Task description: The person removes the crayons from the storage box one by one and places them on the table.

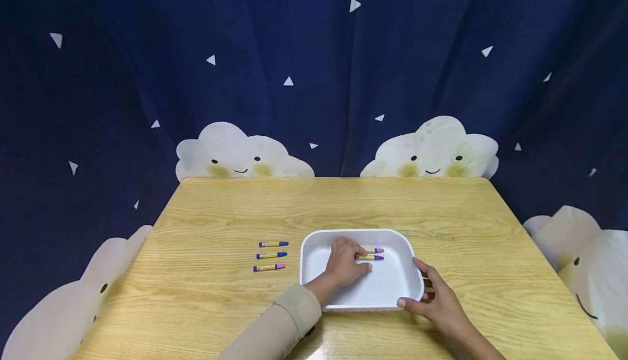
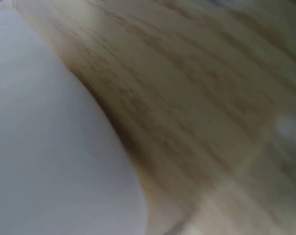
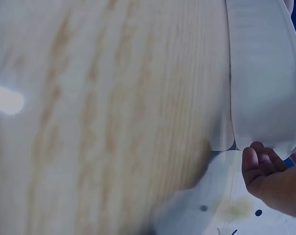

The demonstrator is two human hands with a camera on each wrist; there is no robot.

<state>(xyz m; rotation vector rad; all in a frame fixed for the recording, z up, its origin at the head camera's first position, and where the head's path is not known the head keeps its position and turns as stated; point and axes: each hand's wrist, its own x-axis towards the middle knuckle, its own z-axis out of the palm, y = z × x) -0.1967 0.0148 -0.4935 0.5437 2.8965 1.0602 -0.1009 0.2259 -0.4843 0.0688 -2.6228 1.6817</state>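
A white tray (image 1: 409, 255) sits on the wooden table (image 1: 235, 213), right of centre near the front. Two crayons (image 1: 374, 254) with purple tips lie side by side inside it. My left hand (image 1: 347, 262), in a beige sleeve, reaches into the tray, its fingers curled over the crayons' left ends. My right hand (image 1: 434, 297) grips the tray's front right corner, thumb on the rim. Three more crayons (image 1: 271, 256) lie in a row on the table, left of the tray. The blurred left wrist view shows only tray wall (image 2: 50, 147) and wood. My right fingers (image 3: 258, 164) curl at the tray's edge (image 3: 263, 73).
A dark blue curtain (image 1: 314, 65) printed with white clouds hangs behind and beside the table. The table's left edge (image 1: 122, 278) and right edge (image 1: 549, 262) drop away to the curtain. Bare wood lies beyond the tray towards the back.
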